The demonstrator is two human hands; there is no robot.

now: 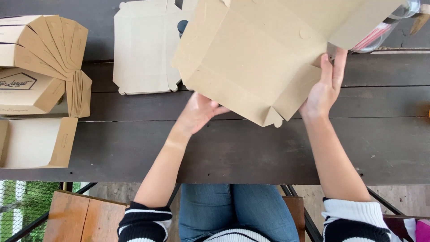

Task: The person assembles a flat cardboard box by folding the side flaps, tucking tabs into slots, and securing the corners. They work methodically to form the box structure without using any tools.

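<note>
Seen from above at a dark wooden table (251,152), a person folds flat kraft cardboard into boxes. At far left, a cluster of finished boxes (33,89) sits stacked and nested, their curved flaps fanned out, with one open box (38,142) below them near the table's front edge. Just right of these lies a pale stack of unfolded blanks (143,49), flat on the planks. At centre, the left hand (197,112) reaches under the raised cardboard blank (255,54), palm up and fingers loosely spread, supporting its lower edge rather than pinching it; how much the fingertips grip beneath the sheet cannot be told. The blank is held tilted above the table, its creases and corner tabs showing. To the right, the right hand (324,87) grasps the blank's right edge, thumb and fingers closed flat along a side flap. Folding cleanly likely calls for pressing along the scored lines with both hands kept steady. A clear plastic container (389,24) sits at upper right, partly hidden.
</note>
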